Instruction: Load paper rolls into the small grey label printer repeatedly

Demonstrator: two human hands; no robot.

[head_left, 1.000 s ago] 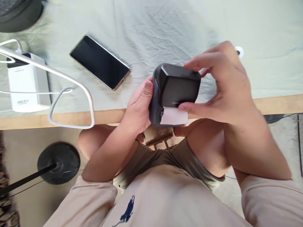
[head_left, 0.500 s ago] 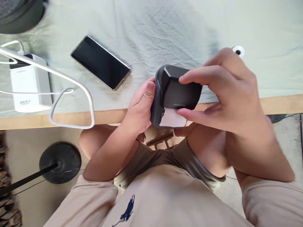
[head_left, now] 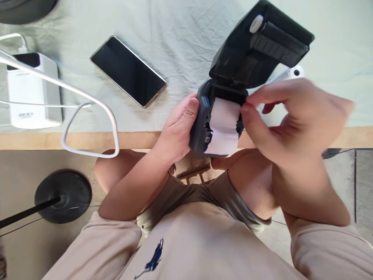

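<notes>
Step in hand, as judged: attending to the paper bay with the cover raised. The left hand (head_left: 182,126) is closed around the near-left side of the black printer (head_left: 200,136), thumb along the casing and the remaining fingers hidden beneath; the unit is held off the surface (head_left: 180,23), near its front edge. The hinged lid (head_left: 241,50) stands open, rising beyond the fingertips of the right hand (head_left: 297,120). White paper (head_left: 224,126) lies in the bay, between the left thumb and the right fingertips. The right thumb and forefinger are close together, almost a pinch, at the bay's right edge. Whether they hold the paper edge, touch the casing or have hold of nothing cannot be told.

Next move, as judged: keep the left grip firm, since it alone appears to support the unit, and guide the right fingertips without straining the hinge. Avoid creasing the paper. A white roll (head_left: 289,74) lies just beyond the right knuckles; a phone (head_left: 128,72) lies beyond the left fingers, apart from them.
</notes>
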